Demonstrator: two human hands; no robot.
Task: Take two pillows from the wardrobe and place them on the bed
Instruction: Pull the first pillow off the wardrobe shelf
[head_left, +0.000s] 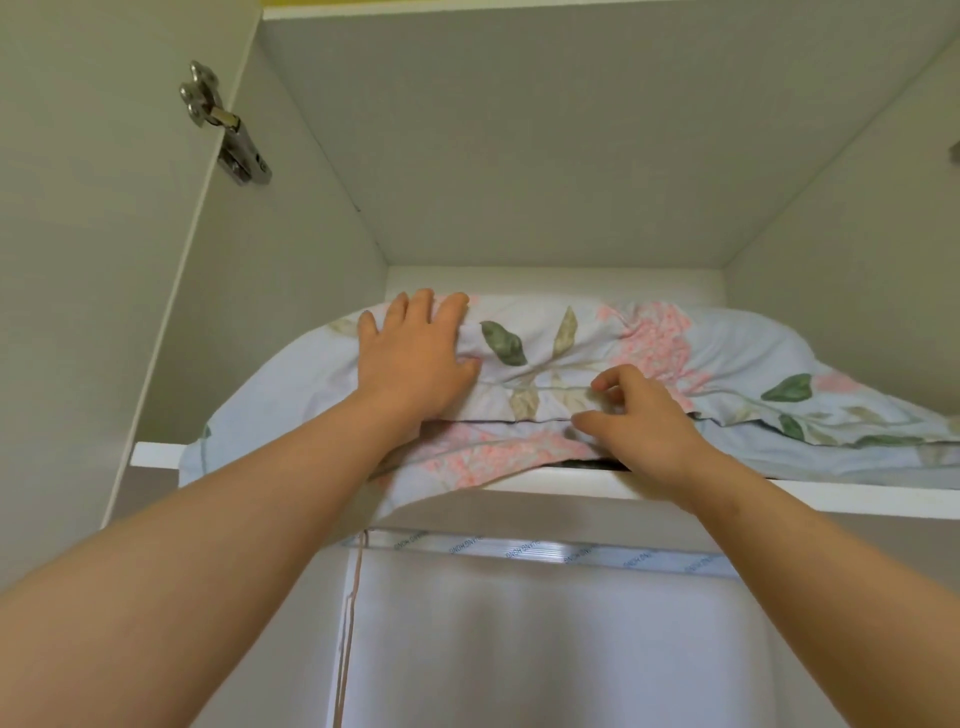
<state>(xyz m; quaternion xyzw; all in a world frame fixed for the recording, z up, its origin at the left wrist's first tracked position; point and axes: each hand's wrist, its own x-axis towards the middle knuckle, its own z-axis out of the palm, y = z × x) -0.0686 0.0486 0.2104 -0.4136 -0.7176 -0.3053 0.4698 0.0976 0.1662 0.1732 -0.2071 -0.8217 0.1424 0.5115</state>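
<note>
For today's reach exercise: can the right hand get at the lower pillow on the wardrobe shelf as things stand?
Probably yes. The right hand is at the lower pillow, whose edge overhangs the shelf with nothing in front; the upper pillow, under the left hand, lies on it.

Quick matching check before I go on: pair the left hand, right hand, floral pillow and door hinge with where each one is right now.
Things:
1. left hand
2. right hand
3. floral pillow
4. door hinge

Places:
A. upper left, where the door meets the wardrobe wall
B. on the top shelf, with a corner drooping over its front edge
C. fingers curled at the pillow's front seam
D. laid flat on top of the pillow

Pairs: 1-D, 2-C, 3-B, 4-A
</note>
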